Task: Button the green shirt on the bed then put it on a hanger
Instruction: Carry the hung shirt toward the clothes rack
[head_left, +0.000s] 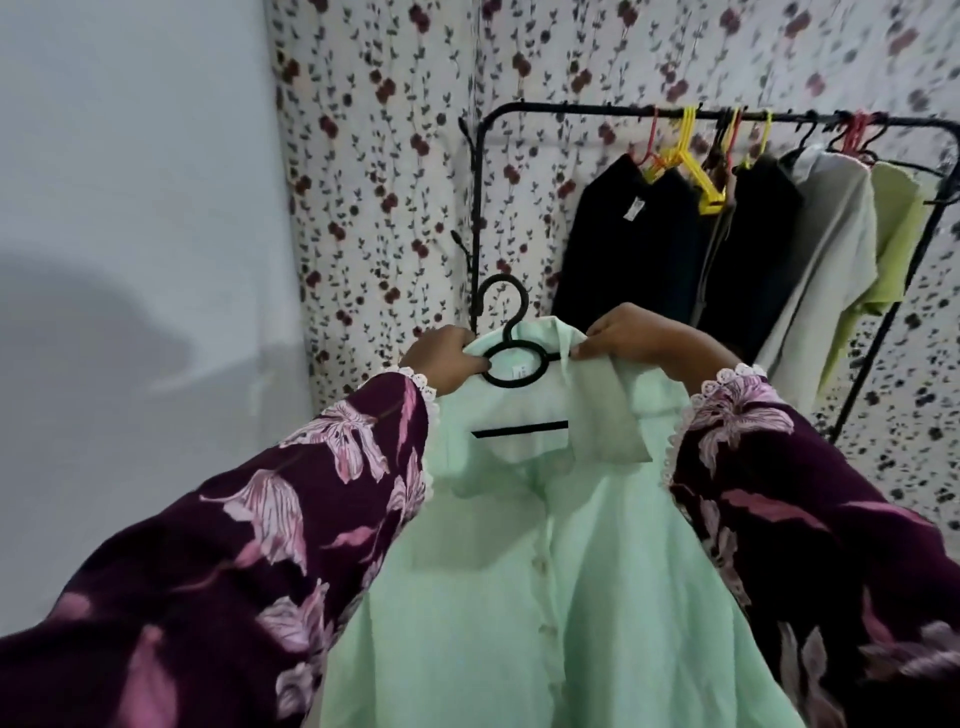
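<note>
Green shirt (545, 545) hangs buttoned on a black hanger (511, 358) at centre — light, soft, likely slippery. Left hand (447, 361) grips its shoulder at 9 o'clock; right hand (644, 338) pinches the collar at 3 o'clock.

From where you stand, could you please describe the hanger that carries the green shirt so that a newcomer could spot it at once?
Start at the black clothes rail against the flowered wall, then look down in front of it to the green shirt held up between the left hand and right hand. The black hanger pokes from its collar. The other hangers hook on the rail; this one does not.
</note>
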